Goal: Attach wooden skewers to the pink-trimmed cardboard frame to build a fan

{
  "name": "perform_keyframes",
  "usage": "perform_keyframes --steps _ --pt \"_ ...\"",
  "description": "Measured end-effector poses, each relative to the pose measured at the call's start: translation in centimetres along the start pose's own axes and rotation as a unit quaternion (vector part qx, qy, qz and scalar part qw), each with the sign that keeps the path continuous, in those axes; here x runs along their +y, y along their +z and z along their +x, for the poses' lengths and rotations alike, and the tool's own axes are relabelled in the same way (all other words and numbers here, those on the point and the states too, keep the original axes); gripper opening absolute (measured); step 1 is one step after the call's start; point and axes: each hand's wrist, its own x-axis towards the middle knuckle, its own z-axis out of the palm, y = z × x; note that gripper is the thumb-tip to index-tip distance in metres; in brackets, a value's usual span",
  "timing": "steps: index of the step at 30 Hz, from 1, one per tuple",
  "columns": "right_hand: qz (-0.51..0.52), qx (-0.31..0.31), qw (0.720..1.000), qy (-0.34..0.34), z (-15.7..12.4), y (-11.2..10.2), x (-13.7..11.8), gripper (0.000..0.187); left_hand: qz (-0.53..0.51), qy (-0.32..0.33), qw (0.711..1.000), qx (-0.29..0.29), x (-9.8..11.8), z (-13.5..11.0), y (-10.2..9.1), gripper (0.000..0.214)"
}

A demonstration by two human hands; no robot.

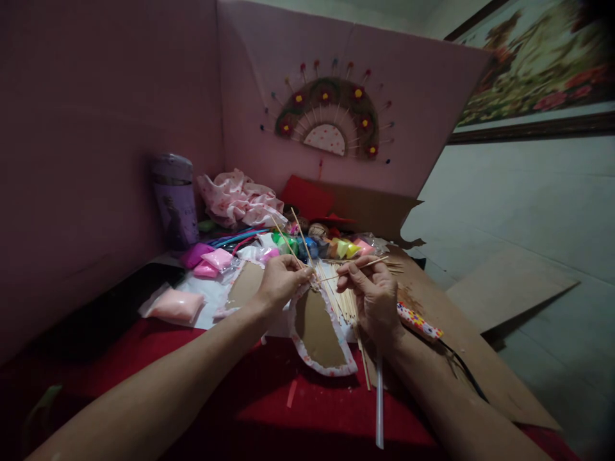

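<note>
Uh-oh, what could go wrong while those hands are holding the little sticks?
The tip of the thin wooden stick in the right fingers points toward the left fingers, so a slip might poke them. Two slanting wooden sticks at the left fingers might tilt or drop if that pinch loosens. The flower-patterned handle with a black cord lies beside the right forearm, so a bump could knock it.

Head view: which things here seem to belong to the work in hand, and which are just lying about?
In use, it seems:
- half-round brown cardboard piece with pale fabric edging, at the left hand
- thin pale wooden stick, in the right hand

Probably just lying about:
- purple lidded tumbler
- soft peach packet
- red sheet
</note>
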Motion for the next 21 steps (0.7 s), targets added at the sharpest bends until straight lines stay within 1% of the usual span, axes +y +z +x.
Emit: perform_keyframes --steps 8,14,21 --pt "-0.005 -0.041 0.999 0.008 -0.17 0.18 0.01 0.01 -0.007 0.0 1.0 -0.013 -0.23 0.09 -0.07 0.021" --pt "-0.022 -0.066 0.997 0.013 -0.37 0.3 0.01 0.011 0.004 0.002 1.0 0.002 -0.08 -0.05 0.06 0.021" --pt "-0.033 -0.077 0.996 0.013 -0.46 0.35 -0.12 0.009 0.007 -0.009 1.0 0.008 -0.13 0.0 0.05 0.022"
